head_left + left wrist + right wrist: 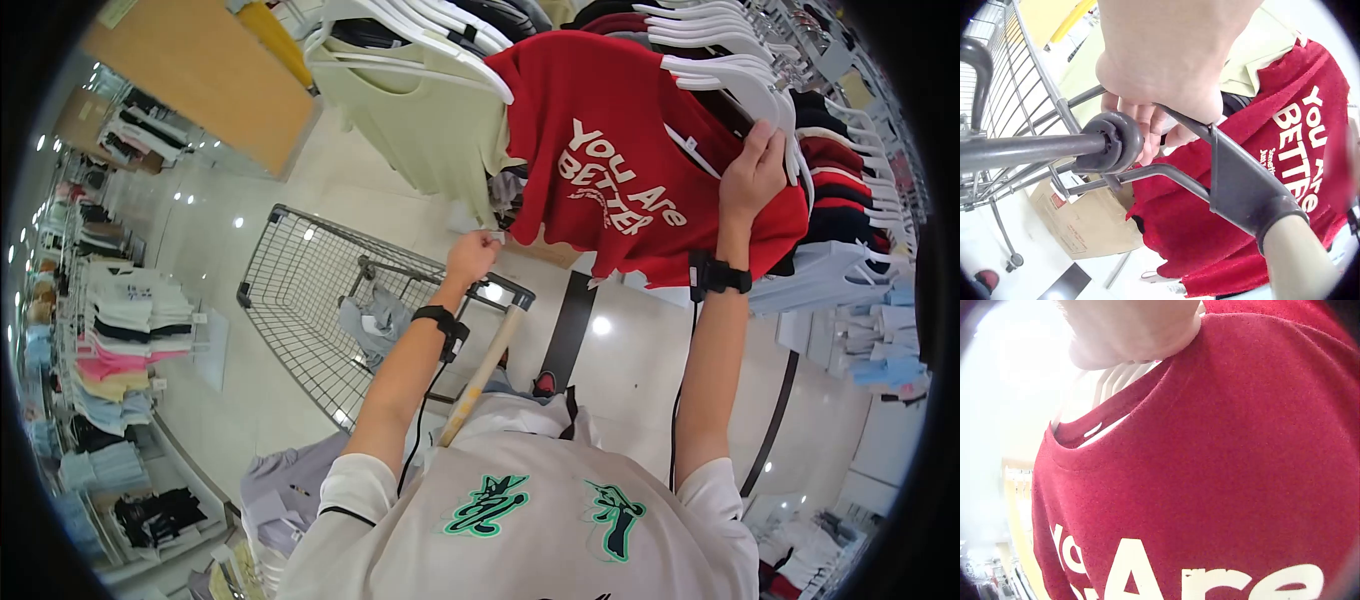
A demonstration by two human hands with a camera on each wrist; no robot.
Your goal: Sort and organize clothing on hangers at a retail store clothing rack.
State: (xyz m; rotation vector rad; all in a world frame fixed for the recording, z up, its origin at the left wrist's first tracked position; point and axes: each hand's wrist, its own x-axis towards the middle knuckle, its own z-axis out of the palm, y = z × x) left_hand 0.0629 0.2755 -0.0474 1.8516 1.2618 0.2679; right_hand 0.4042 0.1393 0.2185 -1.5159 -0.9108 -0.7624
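A red shirt (625,170) with white lettering hangs spread out before me on a white hanger (722,85). My right hand (752,180) grips the hanger at the shirt's neckline; in the right wrist view the collar runs just below that hand (1135,328). Out to the left, my left hand (472,257) pinches a small white tag (497,237) beside the shirt's edge. Seen from the left wrist, the fingers (1147,119) are partly hidden behind the cart's frame.
A wire shopping cart (300,290) with a grey garment (375,320) in it stands below my left arm, its handle (480,380) close to my body. A pale green shirt (410,120) hangs left of the red one. A cardboard box (1079,219) sits beneath the rack.
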